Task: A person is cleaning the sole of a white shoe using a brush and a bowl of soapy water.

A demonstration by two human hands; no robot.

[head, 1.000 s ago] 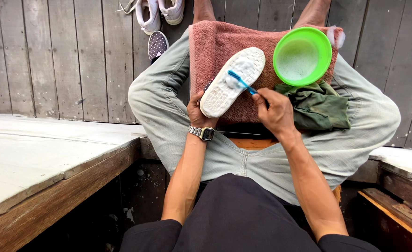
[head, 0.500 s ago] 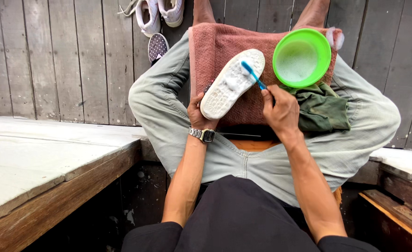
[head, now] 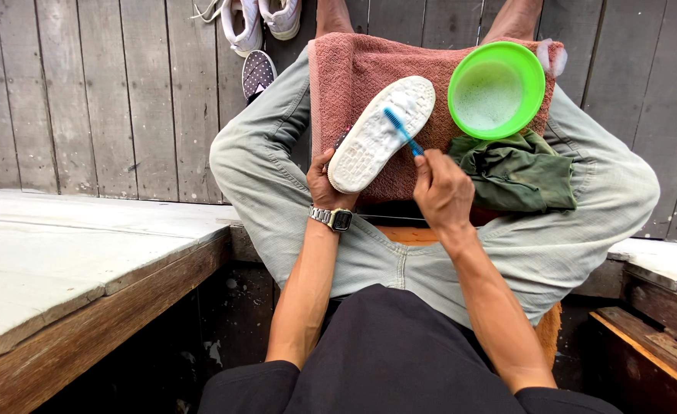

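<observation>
A white shoe (head: 381, 134) is held sole up over a pink towel (head: 354, 69) spread across the lap, gripped from below by the left hand (head: 325, 180), whose fingers are curled shut around its heel end. A blue toothbrush (head: 402, 130) is pinched in the closed fingers of the right hand (head: 442, 192), and its bristle head is laid on the sole near the toe. At about two o'clock from the shoe, a green bowl (head: 496, 88) of foamy water is set on the towel, just beside the toe. A crumpled dark green cloth (head: 519, 172) is lodged at four o'clock from the shoe, touching the bowl's lower edge and the right hand. At eleven o'clock, on the grey plank floor (head: 85, 92), a pair of white sneakers (head: 262, 19) and what seems to be a dotted dark slip-on (head: 256, 74) are left, partly hidden by the knee. A weathered wooden bench (head: 70, 261) is seen at eight o'clock.
</observation>
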